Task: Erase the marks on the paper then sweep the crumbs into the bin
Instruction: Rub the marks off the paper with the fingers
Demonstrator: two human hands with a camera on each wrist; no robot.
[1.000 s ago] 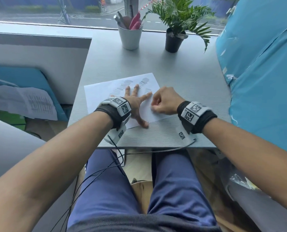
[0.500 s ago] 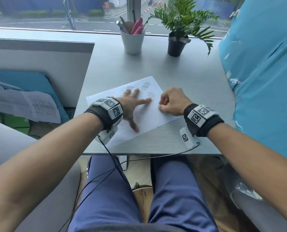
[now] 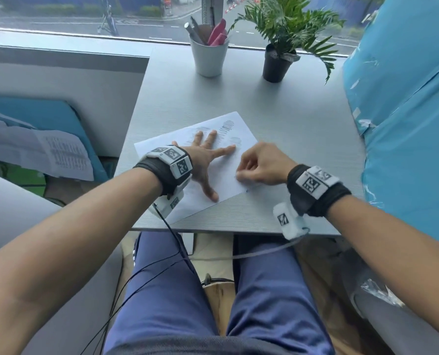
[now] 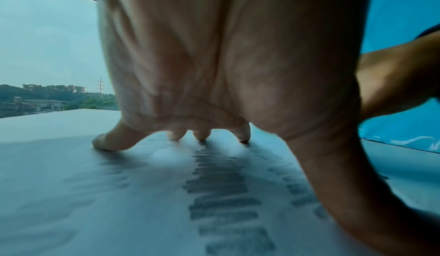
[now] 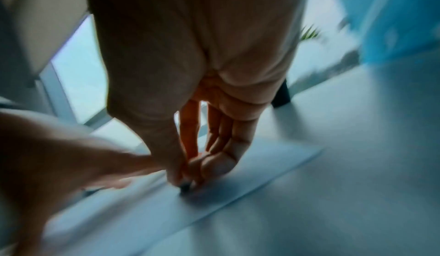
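Observation:
A white sheet of paper (image 3: 226, 187) lies askew on the grey table (image 3: 302, 139), with grey pencil marks (image 3: 228, 126) near its far corner; the same marks (image 4: 219, 190) show smudged in the left wrist view. My left hand (image 3: 208, 162) is spread flat on the sheet and presses it down, its fingertips (image 4: 201, 135) on the paper. My right hand (image 3: 242, 175) is at the sheet's right edge, and its thumb and fingers pinch a small dark eraser (image 5: 185, 186) whose tip touches the paper. No crumbs or bin can be made out.
A white cup of pens (image 3: 209, 57) and a potted plant (image 3: 276, 64) stand at the table's far side by the window. A blue covered bulk (image 3: 405, 111) borders the table on the right, and a grey partition (image 3: 59, 80) on the left. The table's front edge (image 3: 238, 228) is just behind my wrists.
My right hand has shifted back and forth along the paper's right edge with the eraser. The left hand has stayed spread on the sheet. The head view has moved slightly.

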